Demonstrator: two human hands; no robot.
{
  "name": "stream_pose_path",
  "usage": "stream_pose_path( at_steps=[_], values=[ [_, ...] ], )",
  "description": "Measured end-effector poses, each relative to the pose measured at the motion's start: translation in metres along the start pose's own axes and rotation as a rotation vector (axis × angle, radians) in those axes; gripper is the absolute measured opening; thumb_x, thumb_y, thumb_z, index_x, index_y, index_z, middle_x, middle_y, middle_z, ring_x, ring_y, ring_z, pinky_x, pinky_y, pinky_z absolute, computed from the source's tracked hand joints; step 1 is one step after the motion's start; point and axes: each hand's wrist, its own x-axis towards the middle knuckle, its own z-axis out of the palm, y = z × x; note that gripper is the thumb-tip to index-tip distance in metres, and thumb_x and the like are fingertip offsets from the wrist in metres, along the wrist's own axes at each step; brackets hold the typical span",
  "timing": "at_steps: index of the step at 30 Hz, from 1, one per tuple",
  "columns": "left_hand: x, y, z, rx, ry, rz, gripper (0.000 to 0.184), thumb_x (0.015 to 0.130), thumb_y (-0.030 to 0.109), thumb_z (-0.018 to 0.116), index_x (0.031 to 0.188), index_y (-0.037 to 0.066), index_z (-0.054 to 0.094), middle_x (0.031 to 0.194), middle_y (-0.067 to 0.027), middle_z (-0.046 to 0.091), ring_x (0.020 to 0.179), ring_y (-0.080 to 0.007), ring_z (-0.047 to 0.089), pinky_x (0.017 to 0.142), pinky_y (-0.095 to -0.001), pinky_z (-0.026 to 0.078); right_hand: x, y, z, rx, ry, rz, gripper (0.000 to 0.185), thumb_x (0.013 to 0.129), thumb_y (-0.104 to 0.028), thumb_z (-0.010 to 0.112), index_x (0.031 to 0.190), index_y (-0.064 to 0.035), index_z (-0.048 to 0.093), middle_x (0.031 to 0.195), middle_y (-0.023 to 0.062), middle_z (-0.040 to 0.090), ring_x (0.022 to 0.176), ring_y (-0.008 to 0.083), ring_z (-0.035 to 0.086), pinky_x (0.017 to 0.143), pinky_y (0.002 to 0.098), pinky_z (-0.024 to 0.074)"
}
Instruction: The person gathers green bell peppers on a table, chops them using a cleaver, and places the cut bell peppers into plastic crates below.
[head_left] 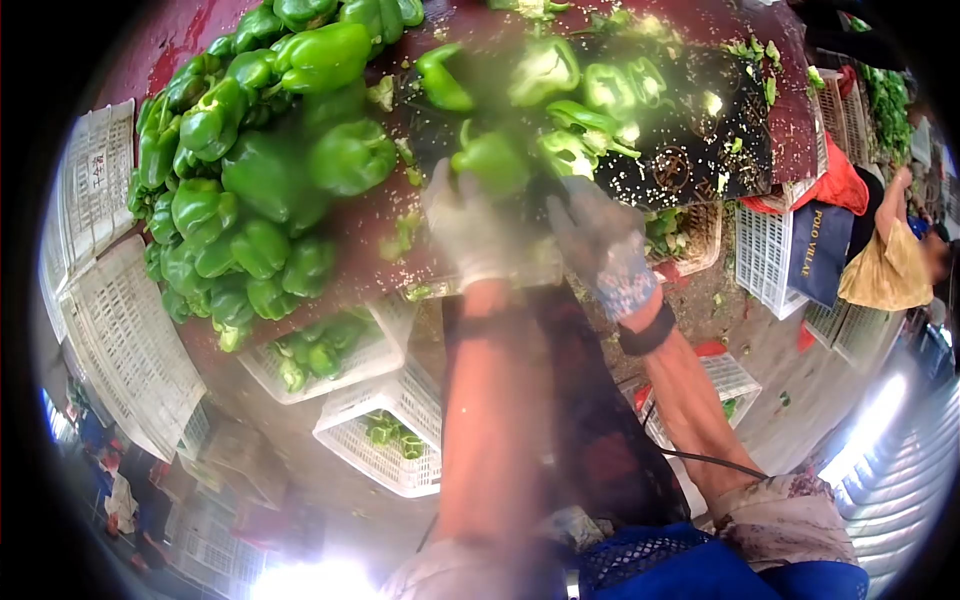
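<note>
A green bell pepper [495, 163] with its stem up sits over the near edge of a black board, blurred by a smudge in the view. My left hand [460, 220], in a pale glove, has its fingers closed against the pepper's near side. Close to the pepper's right is my right hand [600, 235], gloved with a patterned cuff; its fingers are smeared, and whether they hold anything is hidden. Cut pepper pieces [610, 90] and scattered seeds lie on the black board [690, 150] beyond my hands.
A large heap of whole green peppers [245, 180] covers the left of the red table [375, 235]. White crates [415, 475] with peppers stand below its edge; more crates [125, 340] are stacked at left. A blue POLO VILLAE box [818, 252] and another person [890, 255] are at right.
</note>
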Motion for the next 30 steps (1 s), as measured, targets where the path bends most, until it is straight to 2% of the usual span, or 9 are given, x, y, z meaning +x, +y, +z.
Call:
stream_pose_path(
  at_steps=[4, 8, 12, 13, 15, 17, 19, 23, 30],
  values=[
    [0.001, 0.000, 0.000, 0.103, 0.030, 0.028, 0.035, 0.092, 0.018, 0.058, 0.121, -0.001, 0.058, 0.113, -0.0160, 0.057, 0.097, -0.0242, 0.058, 0.085, -0.0348, 0.049, -0.031, 0.019, 0.043, 0.099, 0.131, -0.180, 0.015, 0.084, -0.013, 0.059, 0.096, -0.0038, 0.060, 0.081, 0.0085, 0.064, 0.061, 0.0263, 0.063, 0.051, 0.0371, 0.0492],
    [0.007, -0.019, -0.018, 0.077, 0.006, 0.017, 0.031, 0.090, 0.013, 0.059, 0.118, -0.001, 0.059, 0.107, -0.0130, 0.061, 0.091, -0.0205, 0.059, 0.081, -0.0328, 0.051, -0.044, 0.034, 0.117, -0.504, -0.040, -0.243, 0.011, 0.082, -0.012, 0.055, 0.092, -0.0092, 0.057, 0.075, 0.0021, 0.057, 0.057, 0.0192, 0.058, 0.043, 0.0346, 0.0436],
    [0.028, 0.001, -0.064, -0.170, 0.279, -0.327, 0.030, 0.090, 0.015, 0.061, 0.118, 0.004, 0.060, 0.105, -0.0089, 0.061, 0.076, -0.0142, 0.059, 0.060, -0.0230, 0.051, -0.033, 0.034, 0.104, -0.536, -0.026, -0.250, 0.004, 0.081, -0.012, 0.056, 0.085, -0.0123, 0.056, 0.069, 0.0017, 0.055, 0.053, 0.0176, 0.057, 0.040, 0.0352, 0.0409],
    [0.047, -0.014, -0.079, -0.144, 0.265, -0.278, 0.039, 0.089, 0.021, 0.063, 0.125, 0.005, 0.055, 0.113, -0.0107, 0.058, 0.085, -0.0181, 0.059, 0.062, -0.0274, 0.052, -0.020, 0.032, 0.081, -0.500, -0.201, -0.236, 0.004, 0.082, -0.014, 0.056, 0.084, -0.0111, 0.057, 0.063, 0.0018, 0.053, 0.048, 0.0197, 0.055, 0.041, 0.0366, 0.0429],
    [0.088, -0.033, -0.087, -0.052, 0.209, -0.146, 0.058, 0.088, 0.029, 0.067, 0.135, 0.007, 0.043, 0.124, -0.0128, 0.051, 0.098, -0.0222, 0.057, 0.064, -0.0336, 0.054, -0.004, 0.050, 0.077, -0.233, 0.125, -0.299, 0.007, 0.082, -0.017, 0.058, 0.082, -0.0100, 0.057, 0.061, 0.0048, 0.054, 0.044, 0.0252, 0.053, 0.045, 0.0390, 0.0448],
    [0.106, -0.019, -0.085, -0.055, 0.212, -0.230, 0.070, 0.085, 0.033, 0.070, 0.140, 0.008, 0.034, 0.128, -0.0138, 0.047, 0.104, -0.0247, 0.054, 0.066, -0.0371, 0.054, 0.005, 0.057, 0.067, -0.470, -0.114, 0.024, 0.011, 0.082, -0.018, 0.060, 0.086, -0.0084, 0.060, 0.067, 0.0081, 0.059, 0.051, 0.0297, 0.056, 0.048, 0.0405, 0.0466],
    [0.117, -0.027, -0.071, -0.138, 0.184, -0.223, 0.084, 0.079, 0.033, 0.076, 0.141, 0.010, 0.025, 0.130, -0.0147, 0.046, 0.107, -0.0267, 0.054, 0.067, -0.0404, 0.054, -0.009, 0.037, 0.032, -0.306, -0.054, -0.163, 0.016, 0.082, -0.017, 0.061, 0.096, -0.0084, 0.063, 0.085, 0.0105, 0.064, 0.066, 0.0296, 0.063, 0.053, 0.0387, 0.0485],
    [0.118, -0.015, -0.059, -0.302, 0.266, -0.212, 0.091, 0.068, 0.017, 0.085, 0.135, 0.003, 0.025, 0.125, -0.0198, 0.047, 0.105, -0.0287, 0.055, 0.079, -0.0402, 0.055, -0.077, 0.002, 0.079, -0.208, -0.016, -0.365, 0.018, 0.081, -0.014, 0.059, 0.097, -0.0081, 0.063, 0.093, 0.0098, 0.065, 0.069, 0.0260, 0.064, 0.057, 0.0361, 0.0490],
    [0.098, 0.042, -0.055, -0.510, 0.195, -0.325, 0.086, 0.061, 0.005, 0.086, 0.126, -0.003, 0.031, 0.119, -0.0222, 0.048, 0.101, -0.0286, 0.057, 0.091, -0.0362, 0.051, -0.101, 0.024, 0.103, -0.339, -0.066, -0.202, 0.013, 0.081, -0.014, 0.056, 0.091, -0.0097, 0.062, 0.075, 0.0087, 0.060, 0.064, 0.0246, 0.062, 0.053, 0.0389, 0.0473]
  ],
)
